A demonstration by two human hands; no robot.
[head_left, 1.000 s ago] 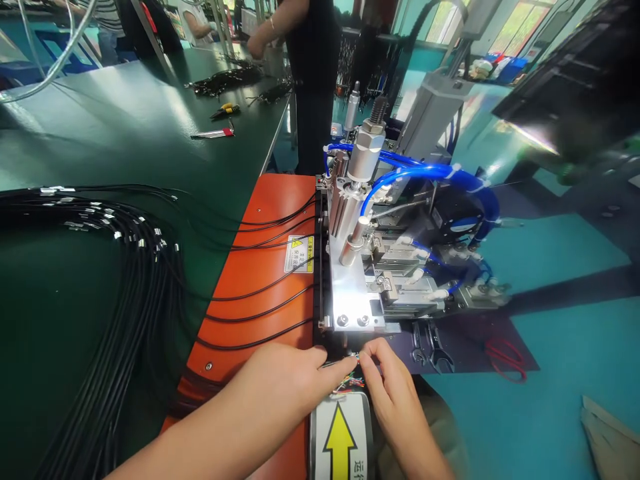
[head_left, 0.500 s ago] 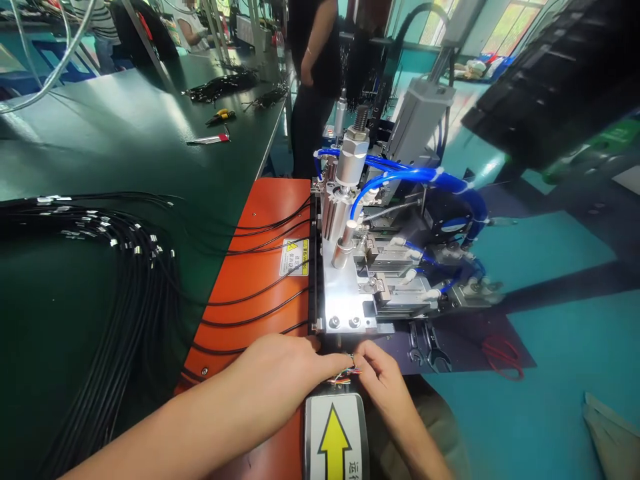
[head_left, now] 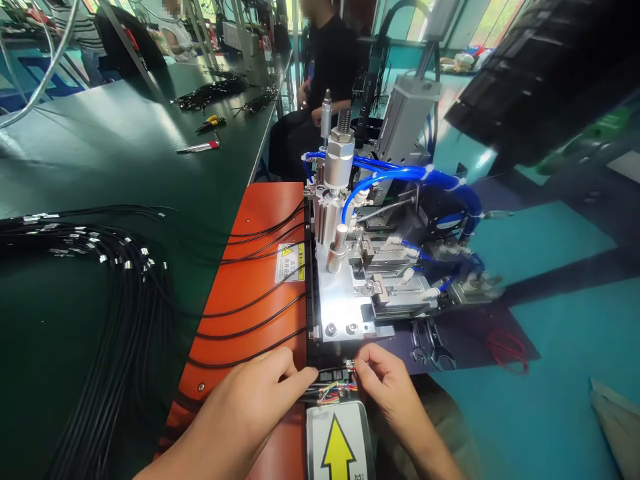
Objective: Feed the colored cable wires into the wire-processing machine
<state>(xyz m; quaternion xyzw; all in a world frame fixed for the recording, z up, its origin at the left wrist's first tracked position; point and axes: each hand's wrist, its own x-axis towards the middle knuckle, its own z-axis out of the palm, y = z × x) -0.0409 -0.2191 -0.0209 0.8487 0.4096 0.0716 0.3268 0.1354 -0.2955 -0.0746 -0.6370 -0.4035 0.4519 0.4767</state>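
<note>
Down at the near edge of the pneumatic wire-processing machine (head_left: pixel 340 300), both hands are in close. The right hand (head_left: pixel 385 390) is pinched narrow, thumb and forefinger closed on the tip of a cluster of thin coloured wires (head_left: pixel 333 393). The left hand (head_left: pixel 245 407) comes in from the left, fingers curled and reaching over the black cable (head_left: pixel 325 373) just behind those wires; whether it is gripping anything, you can't quite tell from here. The wires sit right at the machine's front lip, just above a yellow arrow label (head_left: pixel 337 443). This looks like fine finger-work on the wire ends at the mouth of the machine, and the next move calls for a steady pinch to keep those thin cores together. Off to the left, more black cables (head_left: pixel 250 305) drape across an orange plate (head_left: pixel 260 207), running back to a big looped bundle (head_left: pixel 125 280) on the green table (head_left: pixel 100 147). Blue air tubing (head_left: pixel 400 173) arcs over the machine, and a seated co-worker (head_left: pixel 330 60) is beyond it.
</note>
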